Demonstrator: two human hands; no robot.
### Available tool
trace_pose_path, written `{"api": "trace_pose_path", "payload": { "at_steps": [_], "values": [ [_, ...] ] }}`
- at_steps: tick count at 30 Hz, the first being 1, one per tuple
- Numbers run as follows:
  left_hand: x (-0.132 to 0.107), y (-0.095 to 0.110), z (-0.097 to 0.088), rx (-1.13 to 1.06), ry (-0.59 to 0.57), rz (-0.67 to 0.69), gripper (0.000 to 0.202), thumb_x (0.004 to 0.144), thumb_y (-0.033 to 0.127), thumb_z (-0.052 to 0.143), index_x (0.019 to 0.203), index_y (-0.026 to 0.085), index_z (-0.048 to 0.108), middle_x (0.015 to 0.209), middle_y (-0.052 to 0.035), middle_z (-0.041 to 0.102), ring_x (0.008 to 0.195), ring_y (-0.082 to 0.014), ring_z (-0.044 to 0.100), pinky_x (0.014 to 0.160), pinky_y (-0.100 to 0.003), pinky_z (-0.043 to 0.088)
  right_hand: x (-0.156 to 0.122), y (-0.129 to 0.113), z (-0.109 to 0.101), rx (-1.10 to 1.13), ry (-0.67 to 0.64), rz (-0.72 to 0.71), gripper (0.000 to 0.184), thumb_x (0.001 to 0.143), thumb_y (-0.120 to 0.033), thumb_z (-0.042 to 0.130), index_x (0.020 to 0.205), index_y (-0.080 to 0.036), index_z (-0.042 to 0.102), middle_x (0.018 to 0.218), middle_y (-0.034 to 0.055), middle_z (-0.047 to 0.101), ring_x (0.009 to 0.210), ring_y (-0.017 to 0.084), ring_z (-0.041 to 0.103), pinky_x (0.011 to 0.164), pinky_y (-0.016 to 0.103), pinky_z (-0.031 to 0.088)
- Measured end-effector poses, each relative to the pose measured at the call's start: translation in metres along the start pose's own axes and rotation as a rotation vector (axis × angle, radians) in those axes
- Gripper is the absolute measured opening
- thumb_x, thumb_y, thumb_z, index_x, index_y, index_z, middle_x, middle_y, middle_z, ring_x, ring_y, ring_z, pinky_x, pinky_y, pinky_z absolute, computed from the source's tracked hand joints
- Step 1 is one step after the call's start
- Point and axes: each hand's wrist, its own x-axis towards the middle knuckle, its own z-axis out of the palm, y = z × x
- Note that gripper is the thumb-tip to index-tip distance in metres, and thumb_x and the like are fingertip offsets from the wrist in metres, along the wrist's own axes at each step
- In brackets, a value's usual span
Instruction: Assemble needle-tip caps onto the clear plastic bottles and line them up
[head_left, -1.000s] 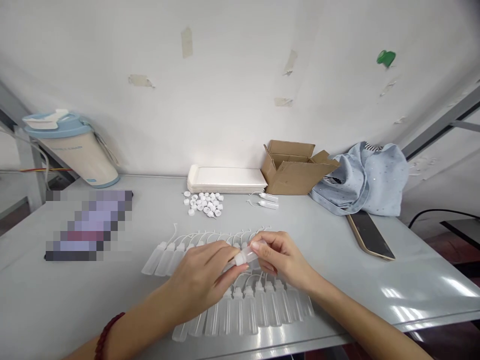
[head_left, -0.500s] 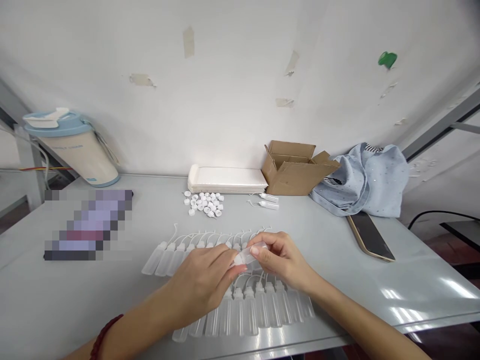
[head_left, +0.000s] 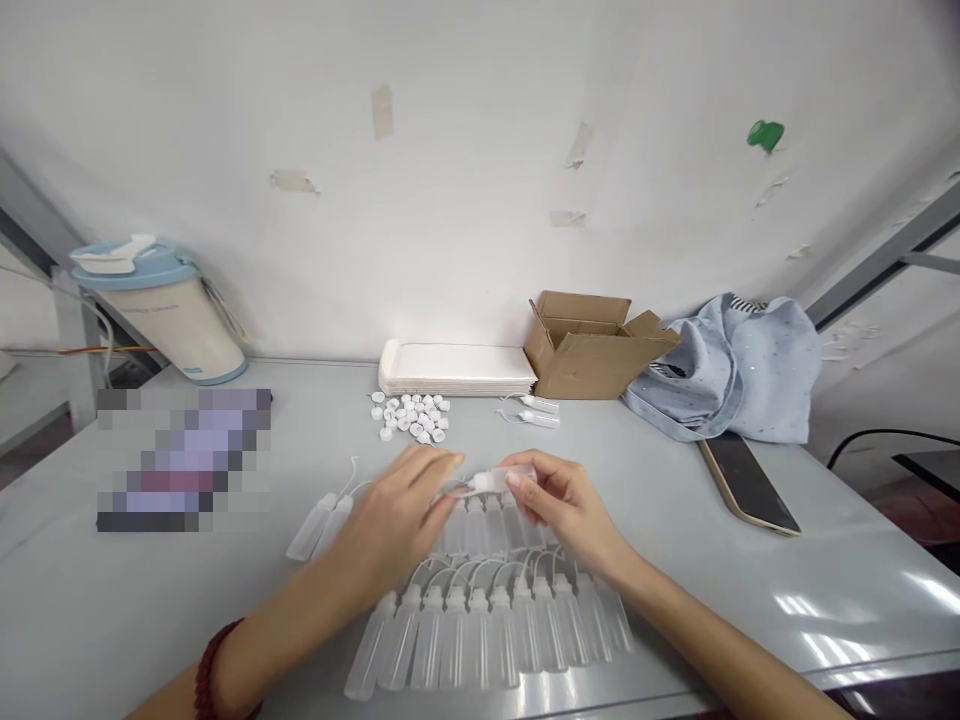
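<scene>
My right hand (head_left: 559, 495) is closed around a small translucent squeeze bottle (head_left: 506, 480), held nearly sideways with its white neck pointing left. Just left of that neck is my left hand (head_left: 401, 510), its thumb and forefinger apart and a little blurred. A thin strap runs from the bottle's neck toward these fingers. Under both hands lie two rows of similar bottles with thin curved straps: a near row (head_left: 454, 640) and a back row (head_left: 319, 525), partly hidden by my left hand.
Loose white caps (head_left: 409, 415) lie beyond the rows, with two small bottles (head_left: 540, 418) to their right. Behind stand a stack of white sleeves (head_left: 461, 370) and an open cardboard box (head_left: 600, 360). A cloth bag (head_left: 750, 370), phone (head_left: 750, 485) and tumbler (head_left: 172, 320) flank the table.
My left hand has come off the neck of the held bottle and moved left and slightly up. The bottle has turned closer to level in my right hand. The view has shifted slightly.
</scene>
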Motion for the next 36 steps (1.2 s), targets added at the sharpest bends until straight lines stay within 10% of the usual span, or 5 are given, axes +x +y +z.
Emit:
{"api": "trace_pose_path", "payload": {
  "at_steps": [11, 36],
  "values": [
    [0.005, -0.040, 0.004, 0.024, -0.173, -0.239, 0.041, 0.092, 0.021, 0.026, 0.106, 0.014, 0.064, 0.126, -0.0127, 0.058, 0.117, -0.0271, 0.053, 0.099, -0.047, 0.044, 0.040, 0.040, -0.051, -0.837, 0.193, -0.288, 0.028, 0.086, -0.021, 0.051, 0.108, -0.016, 0.068, 0.100, 0.0100, 0.070, 0.083, 0.022, 0.065, 0.064, 0.030, 0.050],
    [0.010, -0.045, -0.009, 0.007, -0.252, -0.430, 0.026, 0.079, 0.028, 0.038, 0.080, 0.017, 0.061, 0.088, -0.0103, 0.067, 0.078, -0.0252, 0.063, 0.070, -0.038, 0.050, 0.051, 0.055, -0.071, -1.131, 0.267, -0.116, 0.017, 0.083, -0.013, 0.058, 0.096, -0.014, 0.069, 0.100, 0.0123, 0.066, 0.098, 0.027, 0.058, 0.073, 0.031, 0.045]
  ]
}}
